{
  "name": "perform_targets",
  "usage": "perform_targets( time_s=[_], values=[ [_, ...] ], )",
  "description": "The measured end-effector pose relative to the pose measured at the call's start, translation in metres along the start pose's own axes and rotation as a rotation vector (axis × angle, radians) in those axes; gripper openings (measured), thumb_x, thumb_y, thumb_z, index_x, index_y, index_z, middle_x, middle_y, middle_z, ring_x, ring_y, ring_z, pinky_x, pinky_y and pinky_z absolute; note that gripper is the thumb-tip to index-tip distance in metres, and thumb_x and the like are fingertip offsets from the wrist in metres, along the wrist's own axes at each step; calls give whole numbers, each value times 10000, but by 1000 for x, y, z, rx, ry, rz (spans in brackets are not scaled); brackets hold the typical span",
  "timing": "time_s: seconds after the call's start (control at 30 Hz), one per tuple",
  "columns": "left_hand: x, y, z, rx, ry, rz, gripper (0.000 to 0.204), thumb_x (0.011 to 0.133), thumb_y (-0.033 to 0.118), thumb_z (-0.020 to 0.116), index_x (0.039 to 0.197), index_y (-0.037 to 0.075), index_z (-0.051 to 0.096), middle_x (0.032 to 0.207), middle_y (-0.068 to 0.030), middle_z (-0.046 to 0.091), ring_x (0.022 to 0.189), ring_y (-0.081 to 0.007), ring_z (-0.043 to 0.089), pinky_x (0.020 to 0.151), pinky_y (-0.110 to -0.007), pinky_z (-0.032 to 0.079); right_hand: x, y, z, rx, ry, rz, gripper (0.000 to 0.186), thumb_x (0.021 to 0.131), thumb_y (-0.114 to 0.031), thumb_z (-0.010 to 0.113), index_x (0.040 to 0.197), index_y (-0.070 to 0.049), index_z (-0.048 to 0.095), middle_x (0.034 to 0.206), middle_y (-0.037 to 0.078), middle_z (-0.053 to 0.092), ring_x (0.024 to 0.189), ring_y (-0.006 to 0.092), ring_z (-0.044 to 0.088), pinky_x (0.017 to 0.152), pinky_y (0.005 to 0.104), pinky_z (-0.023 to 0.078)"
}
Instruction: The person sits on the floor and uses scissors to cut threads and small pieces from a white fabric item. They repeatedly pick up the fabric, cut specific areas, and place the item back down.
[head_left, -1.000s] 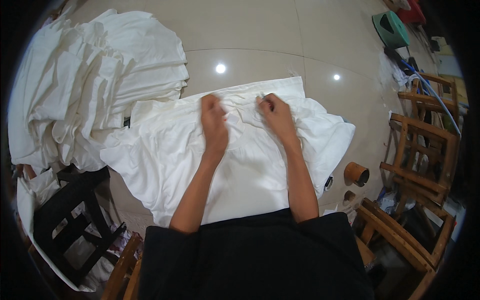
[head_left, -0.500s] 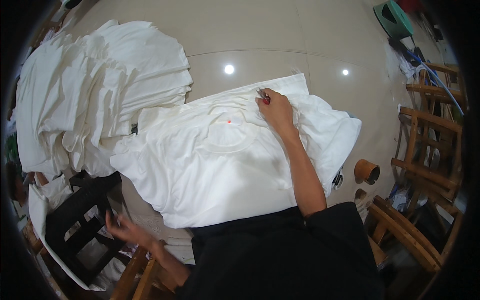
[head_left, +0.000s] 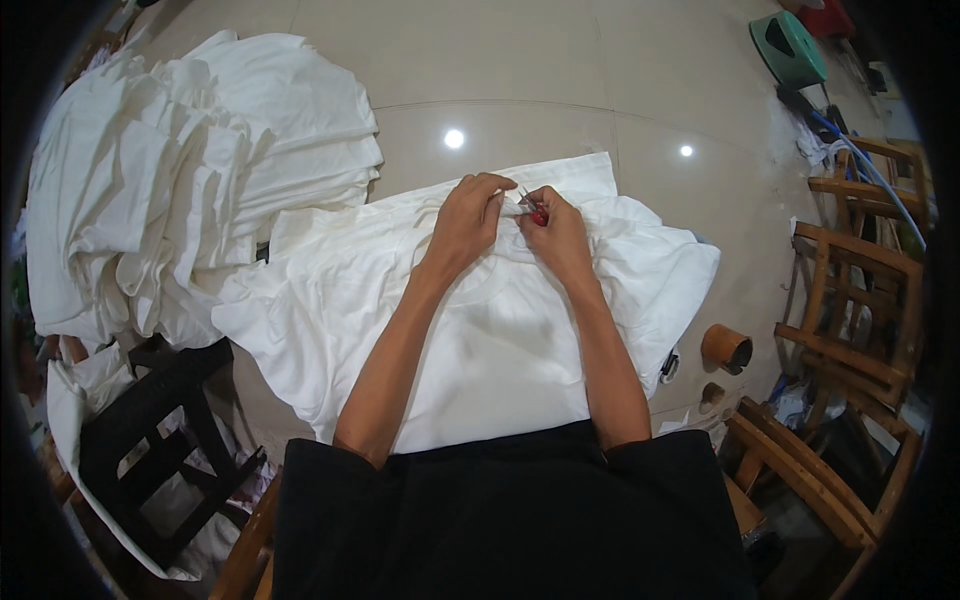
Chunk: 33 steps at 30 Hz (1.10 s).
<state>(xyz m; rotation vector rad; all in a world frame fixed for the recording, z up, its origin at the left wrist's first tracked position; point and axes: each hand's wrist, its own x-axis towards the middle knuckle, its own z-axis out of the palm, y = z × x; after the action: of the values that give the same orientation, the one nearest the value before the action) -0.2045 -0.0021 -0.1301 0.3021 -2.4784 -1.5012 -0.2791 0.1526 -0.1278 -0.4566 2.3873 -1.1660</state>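
Observation:
A white T-shirt (head_left: 508, 345) lies spread in front of me, its round neckline facing up. My left hand (head_left: 464, 222) pinches a gathered bit of its fabric near the far edge, thumb and index finger close together. Right beside it, my right hand (head_left: 562, 232) grips small thread snips (head_left: 541, 216) with a red handle. Their pointed metal tips stick out by the left fingertips. Whether the blades touch cloth or thread is too small to make out.
A large heap of white garments (head_left: 130, 190) sits at far left, close to the shirt. Below it stands a black stool (head_left: 150, 440). Wooden chair frames (head_left: 855, 300) line the right side, near a brown cylinder (head_left: 727, 348). A green stool (head_left: 788, 48) is at far right.
My left hand has come up from beside the black stool to the shirt's far part and now pinches cloth. My right hand stays nearby with the snips, slightly lower and turned inward.

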Motion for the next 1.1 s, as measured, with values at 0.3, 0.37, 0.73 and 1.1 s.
perform_targets(
  time_s=[0.3,0.37,0.73,1.1],
  values=[
    [-21,-4,3,67,96,172,225,816,-22,715,1034,33,700,1041,-88,681,947,-233,615,831,-357,497,-3,-3,-3,107,-66,56,250,807,-95,694,1032,6,650,801,159,695,717,257,675,683,368,515],
    [-17,-8,6,-1,118,139,151,821,-9,700,966,31,685,985,-93,677,890,-262,625,785,-372,498,-1,-2,-3,95,-64,54,252,809,-99,700,1032,8,656,799,153,694,713,241,666,685,357,513],
    [-16,-8,8,-70,103,-59,68,944,33,593,977,-11,552,892,-154,621,775,-304,599,721,-363,480,-6,-15,-7,217,-19,88,276,843,-185,748,1023,4,658,762,89,655,685,175,584,662,324,476],
    [-17,-10,10,6,136,15,116,972,101,589,979,-5,543,898,-182,642,819,-377,622,722,-428,482,-31,-28,-8,-172,-31,-100,250,914,-238,674,917,10,644,718,187,652,633,352,624,605,433,469]
  ],
)
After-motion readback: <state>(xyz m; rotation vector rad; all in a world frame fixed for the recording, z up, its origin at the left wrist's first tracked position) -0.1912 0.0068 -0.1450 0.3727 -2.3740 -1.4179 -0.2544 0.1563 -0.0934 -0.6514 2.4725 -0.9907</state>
